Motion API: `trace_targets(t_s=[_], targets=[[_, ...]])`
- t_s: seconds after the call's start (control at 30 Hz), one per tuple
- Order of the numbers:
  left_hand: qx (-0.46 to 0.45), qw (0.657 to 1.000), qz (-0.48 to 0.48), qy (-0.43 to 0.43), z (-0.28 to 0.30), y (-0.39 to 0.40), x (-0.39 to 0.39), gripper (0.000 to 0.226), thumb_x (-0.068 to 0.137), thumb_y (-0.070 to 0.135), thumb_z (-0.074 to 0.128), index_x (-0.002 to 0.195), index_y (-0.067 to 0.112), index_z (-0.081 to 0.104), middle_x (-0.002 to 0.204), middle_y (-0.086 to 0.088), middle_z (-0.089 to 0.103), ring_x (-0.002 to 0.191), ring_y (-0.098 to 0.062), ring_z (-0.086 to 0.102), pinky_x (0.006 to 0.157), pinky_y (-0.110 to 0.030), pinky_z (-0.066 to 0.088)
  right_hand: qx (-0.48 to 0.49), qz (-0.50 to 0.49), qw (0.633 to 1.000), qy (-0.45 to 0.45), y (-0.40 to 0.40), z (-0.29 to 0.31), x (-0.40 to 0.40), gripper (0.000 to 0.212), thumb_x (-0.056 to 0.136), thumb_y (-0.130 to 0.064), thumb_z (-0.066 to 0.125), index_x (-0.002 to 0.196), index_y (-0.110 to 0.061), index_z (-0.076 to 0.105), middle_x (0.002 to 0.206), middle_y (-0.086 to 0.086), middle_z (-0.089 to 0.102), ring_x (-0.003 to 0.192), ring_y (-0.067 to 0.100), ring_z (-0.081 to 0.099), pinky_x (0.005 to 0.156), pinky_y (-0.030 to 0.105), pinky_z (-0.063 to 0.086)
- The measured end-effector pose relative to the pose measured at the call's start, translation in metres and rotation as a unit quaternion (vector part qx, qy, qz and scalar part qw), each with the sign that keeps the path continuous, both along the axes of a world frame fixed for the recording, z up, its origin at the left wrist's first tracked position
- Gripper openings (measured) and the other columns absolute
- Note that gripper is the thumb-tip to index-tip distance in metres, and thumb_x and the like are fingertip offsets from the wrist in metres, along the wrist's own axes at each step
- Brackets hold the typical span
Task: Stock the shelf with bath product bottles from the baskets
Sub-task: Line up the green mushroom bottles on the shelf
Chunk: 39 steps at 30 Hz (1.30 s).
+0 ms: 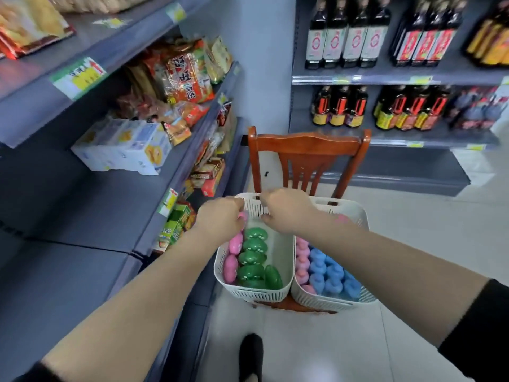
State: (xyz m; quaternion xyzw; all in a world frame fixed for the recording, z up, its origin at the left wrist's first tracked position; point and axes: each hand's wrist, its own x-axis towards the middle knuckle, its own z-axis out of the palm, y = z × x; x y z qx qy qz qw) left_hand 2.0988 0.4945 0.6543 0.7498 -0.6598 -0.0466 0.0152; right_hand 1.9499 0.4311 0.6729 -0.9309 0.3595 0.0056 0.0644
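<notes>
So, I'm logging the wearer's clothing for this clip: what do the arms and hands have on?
Both forearms are bare, with dark black sleeves pushed up towards the elbows. The left hand and right hand are bare: no gloves, and no watch or rings show.

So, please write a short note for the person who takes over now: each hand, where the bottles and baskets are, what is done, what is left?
Left hand: reaching into the left basket, fingers at a pink bottle; grip unclear.
Right hand: fingers curled at that basket's far rim.
Both baskets sit on the wooden chair. Left holds pink and green bottles; the right basket holds pink and blue bottles.
Done: no bath bottles visible on any shelf.
Left: nearly everything.
</notes>
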Motion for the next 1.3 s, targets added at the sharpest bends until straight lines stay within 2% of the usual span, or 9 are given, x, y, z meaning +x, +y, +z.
trace_targets(t_s=[0.13, 0.37, 0.53, 0.6, 0.67, 0.9, 1.03, 1.13, 1.3], targets=[[0.071, 0.995, 0.006, 0.074, -0.062, -0.041, 0.022, 0.02, 0.088, 0.03, 0.05, 0.105, 0.019, 0.056, 0.104, -0.003, 0.063, 0.096, -0.027, 0.061, 0.074, -0.035, 0.047, 0.093, -0.064, 0.994, 0.007, -0.039, -0.053, 0.015, 0.034, 0.089, -0.029, 0.053, 0.117, -0.011, 0.052, 0.12, 0.008, 0.057, 0.107, 0.028, 0.056, 0.082, 0.036, 0.049], [0.2, 0.965, 0.033, 0.166, -0.167, -0.103, 0.056, 0.003, 0.087, 0.021, 0.05, 0.086, 0.02, 0.048, 0.081, -0.003, 0.057, 0.08, -0.025, 0.059, 0.072, -0.036, 0.05, 0.255, -0.176, 0.951, -0.006, -0.095, -0.167, 0.046, 0.038, 0.086, -0.022, 0.059, 0.121, -0.009, 0.05, 0.117, 0.01, 0.056, 0.105, 0.027, 0.054, 0.075, 0.028, 0.04], [0.255, 0.942, 0.066, 0.206, -0.238, -0.13, 0.07, 0.01, 0.083, 0.017, 0.055, 0.091, 0.02, 0.05, 0.092, -0.005, 0.059, 0.084, -0.025, 0.06, 0.077, -0.041, 0.052, 0.318, -0.229, 0.92, 0.008, -0.122, -0.249, 0.058, 0.042, 0.085, -0.021, 0.062, 0.122, -0.005, 0.048, 0.117, 0.014, 0.055, 0.105, 0.029, 0.055, 0.081, 0.031, 0.045], [0.259, 0.937, 0.078, 0.219, -0.268, -0.138, 0.07, 0.029, 0.083, 0.017, 0.058, 0.112, 0.016, 0.053, 0.108, -0.006, 0.059, 0.095, -0.027, 0.059, 0.084, -0.041, 0.05, 0.339, -0.248, 0.908, -0.001, -0.129, -0.276, 0.06, 0.048, 0.085, -0.021, 0.062, 0.126, -0.005, 0.045, 0.122, 0.015, 0.053, 0.108, 0.03, 0.054, 0.083, 0.031, 0.044], [0.255, 0.934, 0.083, 0.237, -0.292, -0.145, 0.068, 0.043, 0.082, 0.018, 0.061, 0.124, 0.014, 0.05, 0.11, -0.005, 0.06, 0.096, -0.025, 0.06, 0.085, -0.04, 0.051, 0.36, -0.271, 0.893, -0.017, -0.134, -0.3, 0.063, 0.054, 0.086, -0.02, 0.063, 0.133, -0.005, 0.04, 0.127, 0.015, 0.051, 0.112, 0.03, 0.052, 0.086, 0.03, 0.042], [0.243, 0.929, 0.102, 0.258, -0.353, -0.169, 0.062, 0.031, 0.076, 0.021, 0.064, 0.106, 0.019, 0.055, 0.096, 0.001, 0.061, 0.081, -0.02, 0.063, 0.075, -0.04, 0.055, 0.453, -0.369, 0.804, -0.112, -0.148, -0.368, 0.086, 0.072, 0.082, -0.014, 0.07, 0.142, -0.011, 0.03, 0.137, 0.012, 0.043, 0.116, 0.026, 0.05, 0.08, 0.024, 0.041], [0.243, 0.935, 0.107, 0.236, -0.374, -0.174, 0.061, 0.038, 0.078, 0.026, 0.062, 0.114, 0.018, 0.052, 0.107, -0.002, 0.059, 0.084, -0.021, 0.063, 0.075, -0.04, 0.055, 0.479, -0.349, 0.799, -0.103, -0.152, -0.392, 0.094, 0.07, 0.078, -0.009, 0.07, 0.14, -0.01, 0.036, 0.133, 0.013, 0.047, 0.114, 0.027, 0.051, 0.086, 0.025, 0.043], [0.241, 0.938, 0.109, 0.225, -0.384, -0.178, 0.06, 0.042, 0.081, 0.028, 0.062, 0.121, 0.019, 0.049, 0.113, -0.001, 0.058, 0.089, -0.022, 0.063, 0.078, -0.035, 0.053, 0.512, -0.344, 0.776, -0.13, -0.153, -0.401, 0.095, 0.068, 0.078, -0.01, 0.071, 0.138, -0.009, 0.038, 0.13, 0.011, 0.05, 0.11, 0.023, 0.051, 0.091, 0.027, 0.042], [0.222, 0.897, 0.183, 0.337, -0.38, -0.182, 0.06, 0.054, 0.083, 0.008, 0.065, 0.134, 0.014, 0.045, 0.126, -0.006, 0.053, 0.111, -0.022, 0.056, 0.078, -0.022, 0.04, 0.484, -0.335, 0.793, -0.157, -0.149, -0.404, 0.089, 0.067, 0.076, -0.017, 0.077, 0.134, -0.009, 0.044, 0.126, 0.009, 0.054, 0.116, 0.025, 0.052, 0.095, 0.029, 0.041]])
